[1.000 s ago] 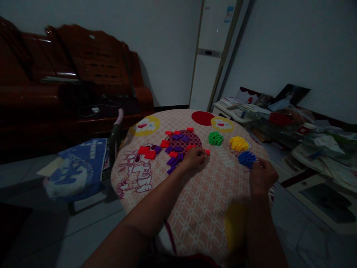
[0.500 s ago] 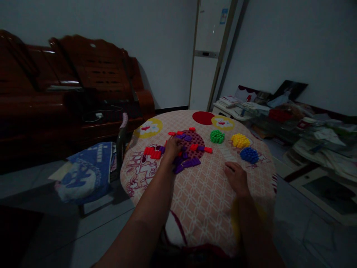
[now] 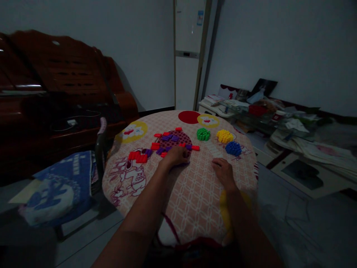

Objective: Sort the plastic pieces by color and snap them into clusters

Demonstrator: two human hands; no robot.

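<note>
Several stubby purple plastic pieces (image 3: 170,138) look light, stiff, side-pinchable; I can't tell what my left hand (image 3: 177,155) grips; right hand (image 3: 224,172), fingers together.

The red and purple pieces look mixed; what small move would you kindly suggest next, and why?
Perhaps the left hand should draw a red piece away from the purple pieces: those colours lie intermixed, while the green pile, yellow pile and blue pile are unmixed.
</note>
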